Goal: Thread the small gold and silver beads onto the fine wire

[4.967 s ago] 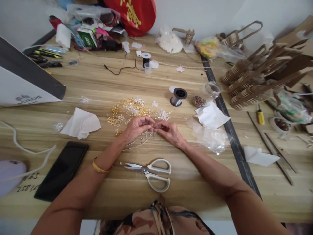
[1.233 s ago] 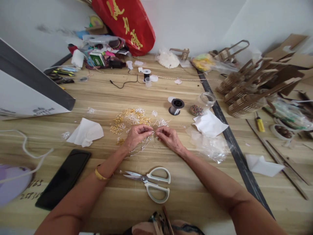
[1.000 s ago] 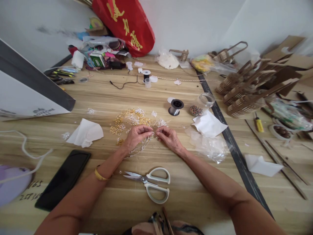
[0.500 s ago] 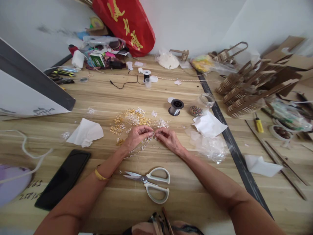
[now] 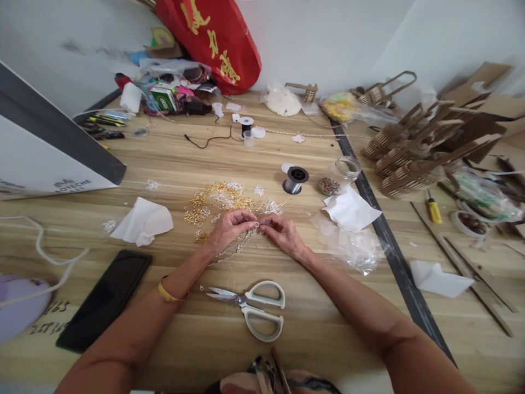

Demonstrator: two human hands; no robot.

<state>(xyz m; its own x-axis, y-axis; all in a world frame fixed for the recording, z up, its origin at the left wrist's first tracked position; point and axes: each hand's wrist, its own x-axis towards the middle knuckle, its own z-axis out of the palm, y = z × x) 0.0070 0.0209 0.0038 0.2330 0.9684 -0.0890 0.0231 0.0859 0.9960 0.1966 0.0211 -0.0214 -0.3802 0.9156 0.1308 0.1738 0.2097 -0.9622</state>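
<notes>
My left hand is closed in a pinch near the middle of the table, on a thin silver chain that trails down beneath it. Between the fingertips of both hands sits a small silver ring at the chain's end. My right hand pinches at the ring from the other side; the exact grip is too small to make out. Just beyond my hands lie gold and silver jewellery findings and a little heap of silver pins. White-handled scissors rest on the table closer to me.
A wire spool and a glass jar of beads stand beyond my hands. White paper and clear plastic bags lie to the right. At left are a black phone and a white paper sheet. Small woven baskets crowd the far right.
Almost nothing differs. Both hands keep their pinch at the ring, with only a very slight shift of the fingers and of the view.
</notes>
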